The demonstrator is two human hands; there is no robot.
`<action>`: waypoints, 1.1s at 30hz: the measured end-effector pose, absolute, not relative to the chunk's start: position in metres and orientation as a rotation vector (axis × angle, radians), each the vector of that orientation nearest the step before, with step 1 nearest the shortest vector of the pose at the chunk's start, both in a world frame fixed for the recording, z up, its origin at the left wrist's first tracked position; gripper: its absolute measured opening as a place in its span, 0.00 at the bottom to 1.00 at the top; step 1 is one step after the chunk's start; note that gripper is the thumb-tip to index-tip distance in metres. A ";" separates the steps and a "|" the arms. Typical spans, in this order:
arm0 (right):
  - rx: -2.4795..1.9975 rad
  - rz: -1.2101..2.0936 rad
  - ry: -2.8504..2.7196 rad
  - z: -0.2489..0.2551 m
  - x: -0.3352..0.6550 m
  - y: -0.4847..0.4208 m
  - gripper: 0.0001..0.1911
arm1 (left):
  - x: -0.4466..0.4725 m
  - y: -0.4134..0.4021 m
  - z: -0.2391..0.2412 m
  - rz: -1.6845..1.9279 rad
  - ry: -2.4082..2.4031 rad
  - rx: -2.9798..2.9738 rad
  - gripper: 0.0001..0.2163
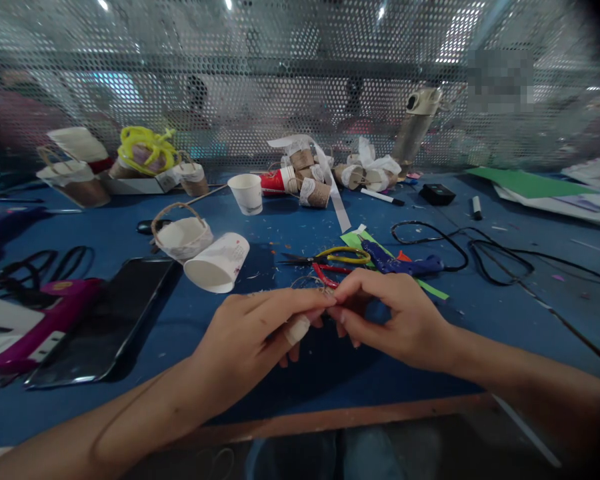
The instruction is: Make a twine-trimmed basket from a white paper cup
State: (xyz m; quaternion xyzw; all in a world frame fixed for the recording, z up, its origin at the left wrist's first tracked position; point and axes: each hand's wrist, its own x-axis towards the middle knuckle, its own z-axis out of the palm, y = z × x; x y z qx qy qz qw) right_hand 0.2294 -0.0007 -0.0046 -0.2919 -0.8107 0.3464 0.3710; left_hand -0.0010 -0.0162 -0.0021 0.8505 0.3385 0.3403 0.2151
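**Q:** Where are the hands, and what is held?

**A:** Above the near edge of the blue worktop (330, 383), about midway between its left and right edges, the left hand (260, 327) and the right hand (395, 320) are held fingertip to fingertip. A thin, tan, fibrous strand (325, 291) seems to be pinched between both; its full shape is hidden by the fingers.

**Q:** What could go wrong there?

**A:** The strand could be dropped or frayed, being so fine and gripped only by the tips.

**Q:** And around them?

**A:** Just beyond, towards the far edge, dark-bladed scissors (314, 259) with yellow and red handles could be knocked by a stray knuckle. Beside them lies a blue plastic glue gun (387, 262); whether it is hot cannot be told, but a finger could be burned if it were. Towards the left edge, a white paper cup (223, 261), lying on its side, could be rolled by a brushing forearm.
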 end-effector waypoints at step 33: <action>-0.725 0.311 -2.290 -0.013 0.231 0.002 0.02 | 0.001 -0.012 0.001 0.762 1.024 2.221 0.09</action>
